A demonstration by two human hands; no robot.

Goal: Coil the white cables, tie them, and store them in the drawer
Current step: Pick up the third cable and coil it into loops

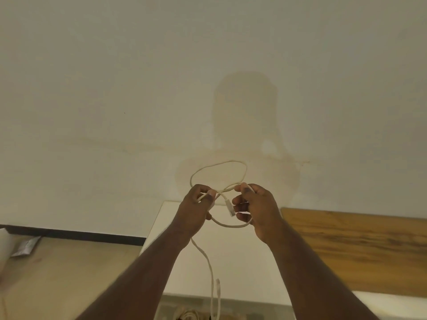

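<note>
Coiling a white cable in mid-air before a pale wall.

Behind stands the wall [115, 88]; below, a white cabinet top [242, 262] beside a wooden panel [358, 250]. The left hand [196, 206] and right hand [254, 209], raised level and close together, each pinch the white cable [210, 262]. One loop arches above them, another sags between, a connector [229, 207] hanging in the gap. The uncoiled tail drops straight down from the left hand, so the right, I judge, gathers it next.

- The white cable [212, 269] runs off the bottom edge, its lower end blurred.
- The left hand [196, 204] hides part of the cable.
- The wooden board [360, 248] is cut by the right edge.
</note>
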